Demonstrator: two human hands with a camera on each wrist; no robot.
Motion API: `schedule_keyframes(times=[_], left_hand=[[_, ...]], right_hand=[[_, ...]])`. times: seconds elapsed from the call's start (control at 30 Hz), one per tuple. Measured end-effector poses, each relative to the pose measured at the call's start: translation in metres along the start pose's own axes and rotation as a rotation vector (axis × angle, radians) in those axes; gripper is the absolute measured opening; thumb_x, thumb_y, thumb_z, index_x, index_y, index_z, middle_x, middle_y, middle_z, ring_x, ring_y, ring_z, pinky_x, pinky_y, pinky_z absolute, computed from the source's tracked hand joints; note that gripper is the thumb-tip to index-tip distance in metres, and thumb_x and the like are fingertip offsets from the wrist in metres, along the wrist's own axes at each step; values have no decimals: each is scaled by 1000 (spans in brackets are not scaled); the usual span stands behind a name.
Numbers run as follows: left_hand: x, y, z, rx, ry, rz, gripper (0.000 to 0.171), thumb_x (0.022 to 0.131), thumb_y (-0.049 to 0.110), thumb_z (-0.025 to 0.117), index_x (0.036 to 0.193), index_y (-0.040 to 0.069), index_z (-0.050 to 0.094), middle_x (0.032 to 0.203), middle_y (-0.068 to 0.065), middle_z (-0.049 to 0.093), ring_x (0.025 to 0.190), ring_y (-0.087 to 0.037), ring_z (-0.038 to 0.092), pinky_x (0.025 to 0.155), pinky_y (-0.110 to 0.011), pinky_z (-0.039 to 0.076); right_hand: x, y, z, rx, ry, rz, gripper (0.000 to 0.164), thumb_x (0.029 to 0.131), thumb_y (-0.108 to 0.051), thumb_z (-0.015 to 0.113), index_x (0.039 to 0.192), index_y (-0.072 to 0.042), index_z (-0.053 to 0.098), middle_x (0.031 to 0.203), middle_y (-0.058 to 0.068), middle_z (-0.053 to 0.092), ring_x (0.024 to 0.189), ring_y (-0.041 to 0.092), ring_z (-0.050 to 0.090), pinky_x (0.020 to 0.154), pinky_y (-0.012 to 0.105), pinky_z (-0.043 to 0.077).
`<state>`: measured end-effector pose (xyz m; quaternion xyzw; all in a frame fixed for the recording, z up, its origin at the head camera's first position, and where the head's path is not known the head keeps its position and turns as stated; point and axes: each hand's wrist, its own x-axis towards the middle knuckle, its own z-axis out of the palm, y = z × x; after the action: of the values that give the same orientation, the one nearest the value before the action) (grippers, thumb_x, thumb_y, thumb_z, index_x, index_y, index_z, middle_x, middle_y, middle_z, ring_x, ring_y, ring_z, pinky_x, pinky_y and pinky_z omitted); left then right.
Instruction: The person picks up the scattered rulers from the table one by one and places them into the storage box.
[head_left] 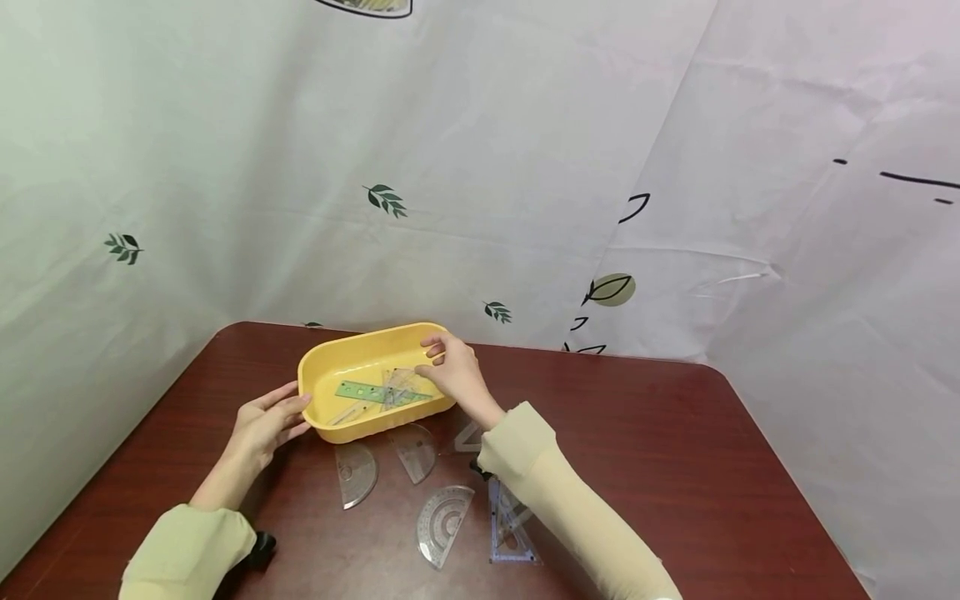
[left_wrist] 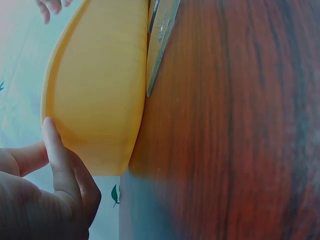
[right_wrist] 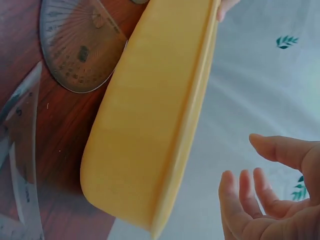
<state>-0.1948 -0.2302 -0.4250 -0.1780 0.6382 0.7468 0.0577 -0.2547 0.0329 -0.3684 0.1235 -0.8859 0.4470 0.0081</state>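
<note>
A yellow plastic basket point(head_left: 378, 426) stands near the back edge of the table. Inside it lie a green ruler point(head_left: 358, 390) and a few clear rulers overlapping one another. My left hand point(head_left: 258, 427) holds the basket's left end, thumb at the rim and fingers against the outer wall; the left wrist view shows a fingertip on the basket rim point(left_wrist: 47, 107). Over the basket's right end is my right hand point(head_left: 456, 371), its fingers spread and loosely bent with nothing between them. In the right wrist view this hand point(right_wrist: 275, 195) appears apart from the basket wall point(right_wrist: 140, 115).
In front of the basket lie three clear protractors, one at left point(head_left: 358, 475), one in the middle point(head_left: 415, 454) and one nearer point(head_left: 444, 525). Under my right forearm are a blue-edged set square point(head_left: 497, 525) and a clear set square point(head_left: 467, 440). A white printed cloth point(head_left: 510, 167) hangs behind the table.
</note>
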Motion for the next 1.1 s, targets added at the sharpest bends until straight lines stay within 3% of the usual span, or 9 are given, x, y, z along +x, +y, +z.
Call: schedule_keyframes(times=[0.23, 0.47, 0.77, 1.0, 1.1], left_hand=[[0, 0, 1, 6, 6, -5, 74, 94, 13, 61, 153, 2, 17, 74, 20, 65, 69, 1, 65, 63, -17, 58], [1, -1, 0, 0, 6, -4, 74, 94, 12, 61, 153, 2, 17, 74, 20, 66, 69, 1, 66, 63, -17, 58], [1, -2, 0, -4, 3, -8, 75, 94, 12, 62, 153, 2, 17, 74, 19, 66, 69, 1, 66, 63, -18, 58], [1, -2, -1, -7, -3, 2, 75, 94, 12, 62, 153, 1, 17, 74, 19, 67, 69, 1, 66, 63, -17, 58], [1, -1, -1, -8, -1, -1, 75, 94, 13, 62, 153, 1, 18, 74, 19, 67, 69, 1, 66, 63, -17, 58]], right_hand=[[-20, 3, -12, -2, -24, -8, 32, 79, -12, 79, 107, -5, 65, 96, 10, 66, 84, 21, 64, 71, 27, 55], [-37, 8, -14, 6, -131, -4, 28, 74, -10, 83, 97, -5, 67, 91, 10, 68, 76, 17, 65, 62, 21, 53], [-44, 18, -7, -15, -199, 47, 26, 71, -8, 84, 93, -4, 70, 90, 14, 72, 69, 10, 64, 61, 21, 53], [-43, 26, 7, -101, -258, 94, 26, 69, -10, 87, 89, -5, 72, 78, 2, 71, 66, 7, 62, 63, 19, 52], [-45, 30, 15, -100, -267, 108, 29, 66, -9, 88, 89, -3, 72, 79, 4, 71, 66, 7, 60, 60, 19, 51]])
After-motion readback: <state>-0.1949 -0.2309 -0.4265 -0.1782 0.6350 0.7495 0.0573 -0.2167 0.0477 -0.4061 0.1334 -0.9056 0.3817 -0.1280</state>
